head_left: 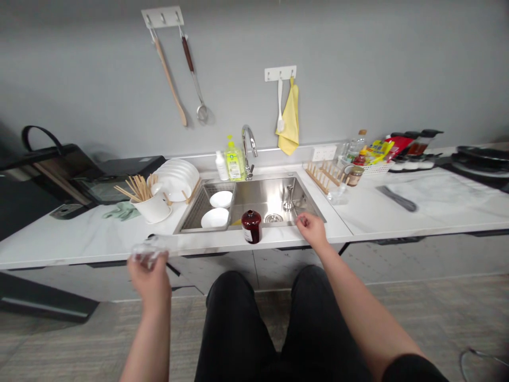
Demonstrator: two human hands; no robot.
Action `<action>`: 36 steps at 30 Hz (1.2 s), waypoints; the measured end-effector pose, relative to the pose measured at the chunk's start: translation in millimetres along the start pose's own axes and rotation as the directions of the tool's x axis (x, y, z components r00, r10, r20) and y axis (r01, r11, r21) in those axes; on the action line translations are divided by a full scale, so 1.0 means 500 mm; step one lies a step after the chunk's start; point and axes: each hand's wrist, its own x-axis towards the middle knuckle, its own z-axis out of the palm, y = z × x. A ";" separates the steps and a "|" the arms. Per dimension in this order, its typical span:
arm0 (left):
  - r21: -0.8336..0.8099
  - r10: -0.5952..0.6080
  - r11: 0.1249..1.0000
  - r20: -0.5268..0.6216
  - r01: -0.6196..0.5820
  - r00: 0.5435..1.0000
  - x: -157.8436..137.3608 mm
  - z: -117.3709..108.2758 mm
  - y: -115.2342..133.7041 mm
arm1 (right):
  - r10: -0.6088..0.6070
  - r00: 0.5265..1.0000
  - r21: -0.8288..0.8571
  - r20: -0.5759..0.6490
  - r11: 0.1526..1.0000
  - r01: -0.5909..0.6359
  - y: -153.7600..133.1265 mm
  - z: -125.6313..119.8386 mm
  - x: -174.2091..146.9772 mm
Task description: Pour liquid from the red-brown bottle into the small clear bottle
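Note:
My left hand (150, 273) is raised at the counter's front edge, its fingers closed around a clear plastic piece (153, 246) that is blurred by motion. My right hand (312, 228) hovers over the front right rim of the sink (260, 199) with fingertips pinched together; what they hold, if anything, is hard to make out. Just beyond those fingertips a silver pump-like piece (288, 199) shows against the basin. Between my hands, a dark red bottle (252, 228) with a pale label stands upright on the counter at the sink's front edge. No cap shows on it.
Two white bowls (215, 217) sit in the sink's left basket. Left of it are racked plates (177, 178) and a pot of chopsticks (153, 207). Behind stand a green soap bottle (234, 162) and the faucet (247, 151). A wooden rack (324, 178) and jars occupy the right.

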 end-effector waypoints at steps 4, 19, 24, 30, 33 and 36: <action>-0.302 -0.055 0.929 0.460 0.215 0.886 -0.208 0.034 0.083 | -0.134 0.975 0.273 0.178 0.959 0.082 -0.107 0.019 -0.120; -0.477 0.423 0.876 0.832 0.073 0.359 -0.407 0.044 0.278 | -0.143 0.821 0.591 0.553 0.762 -0.265 -0.209 -0.066 -0.370; -0.470 0.420 0.882 0.822 0.042 0.384 -0.416 0.068 0.290 | -0.070 0.882 0.539 0.467 0.813 -0.221 -0.221 -0.055 -0.387; -0.304 0.201 0.952 0.723 0.043 0.661 -0.428 0.084 0.273 | -0.057 0.919 0.390 0.390 0.914 -0.109 -0.275 -0.048 -0.381; -0.323 0.284 0.945 0.752 -0.044 0.594 -0.411 0.059 0.284 | -0.069 0.930 0.363 0.362 0.929 -0.072 -0.281 -0.046 -0.383; -0.347 0.419 0.906 0.808 -0.240 0.413 -0.382 0.033 0.314 | -0.066 0.936 0.369 0.345 0.927 -0.070 -0.270 -0.046 -0.386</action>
